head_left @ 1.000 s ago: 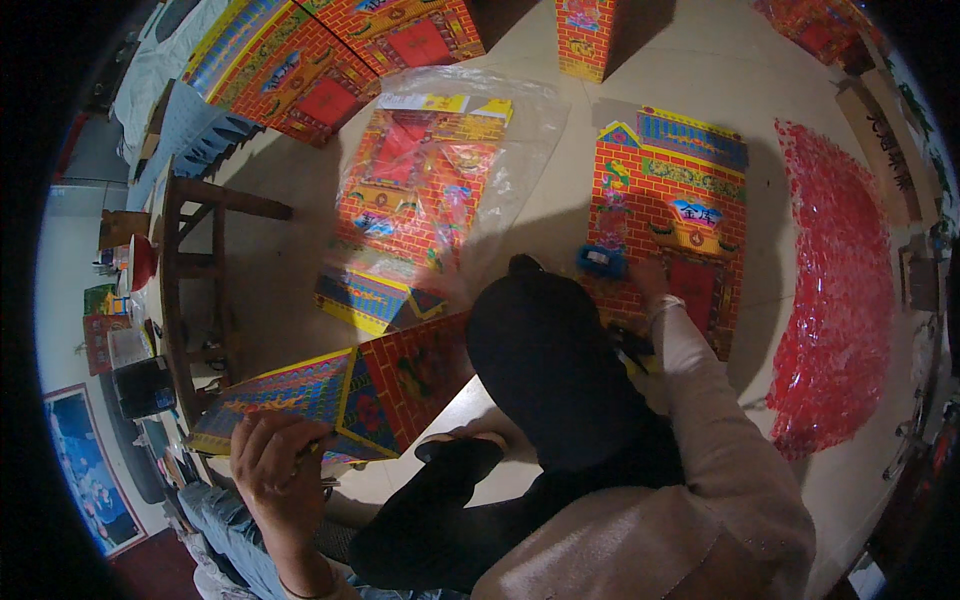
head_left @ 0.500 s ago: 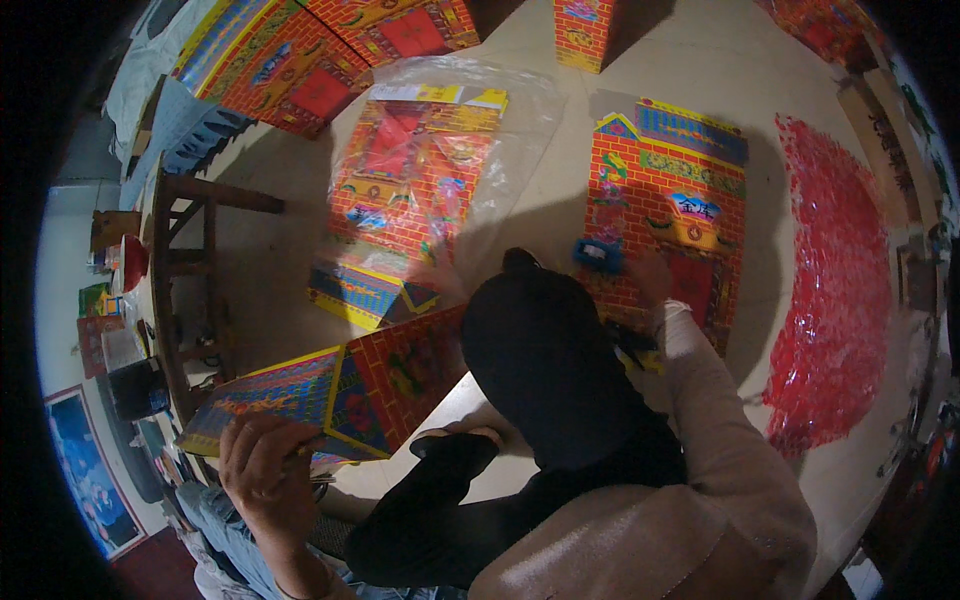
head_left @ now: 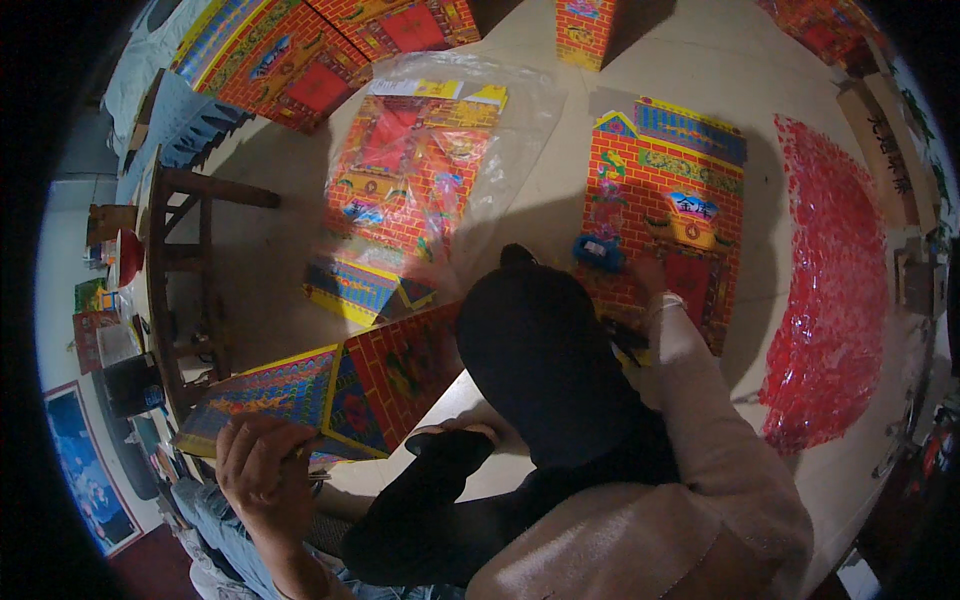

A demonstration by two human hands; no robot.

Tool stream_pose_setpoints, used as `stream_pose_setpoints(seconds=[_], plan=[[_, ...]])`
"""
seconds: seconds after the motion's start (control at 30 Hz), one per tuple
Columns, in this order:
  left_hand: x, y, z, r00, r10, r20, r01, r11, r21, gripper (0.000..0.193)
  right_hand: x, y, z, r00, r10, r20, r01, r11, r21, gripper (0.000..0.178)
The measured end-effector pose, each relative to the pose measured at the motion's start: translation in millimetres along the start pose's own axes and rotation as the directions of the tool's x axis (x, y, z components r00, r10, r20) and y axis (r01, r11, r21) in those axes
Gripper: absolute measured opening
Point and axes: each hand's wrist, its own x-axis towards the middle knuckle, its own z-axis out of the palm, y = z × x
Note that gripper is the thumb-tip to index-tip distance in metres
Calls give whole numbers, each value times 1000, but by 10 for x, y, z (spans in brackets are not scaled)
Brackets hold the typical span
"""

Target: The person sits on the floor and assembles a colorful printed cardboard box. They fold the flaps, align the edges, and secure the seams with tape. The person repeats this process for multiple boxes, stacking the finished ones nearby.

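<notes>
My left hand (head_left: 262, 462) is closed at the lower edge of a folded printed cardboard piece (head_left: 405, 370) with brick and blue roof patterns, which slants beside my dark-clad knee. My right hand (head_left: 652, 277) is low over a flat red brick-print cardboard panel (head_left: 665, 180) on the floor; its fingers are too dim to make out. Just left of that hand, a small blue object (head_left: 598, 252) with a pale label rests on the panel. Partly behind my knee lies a black object (head_left: 625, 340) whose kind I cannot tell.
Printed panels under clear plastic wrap (head_left: 400, 190) lie ahead to the left. Standing printed boxes (head_left: 320, 75) are beyond them. A wooden table (head_left: 215, 190) is at left. Red shiny plastic wrap (head_left: 825, 300) and a brown carton (head_left: 880, 150) lie at right.
My left hand has shifted slightly left and down, and the folded cardboard has moved a little the same way. My right hand stays by the blue object.
</notes>
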Motion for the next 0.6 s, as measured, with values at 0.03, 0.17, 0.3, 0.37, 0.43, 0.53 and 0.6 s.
stream_pose_setpoints(seconds=[0.03, 0.17, 0.3, 0.37, 0.43, 0.53, 0.6], plan=[[28, -83, 28, 999, 37, -20, -37, 999, -25, 30, 159, 382, 23, 997, 70, -19, -71, 996, -54, 53], [194, -47, 90, 989, 134, -64, -138, 989, -60, 32, 208, 806, 53, 882, -19, -470, -105, 966, -236, 25], [-80, 13, -53, 999, 37, -27, -35, 998, 49, 32, -222, -417, -54, 929, -214, -302, 91, 923, -373, 17], [-41, -16, 31, 998, 48, -29, -47, 999, 17, 32, -529, -457, -426, 883, -390, -262, 208, 825, -526, 24], [50, -33, 58, 994, 90, -54, -91, 996, -16, 31, -553, -238, -598, 953, -209, -221, 123, 929, -349, 30], [81, -25, 64, 992, 108, -65, -109, 994, -20, 31, -544, -132, -673, 973, -208, -103, 158, 919, -361, 30], [97, -13, 58, 993, 106, -55, -108, 994, -31, 31, -550, -165, -685, 974, -210, -83, 174, 933, -316, 28]])
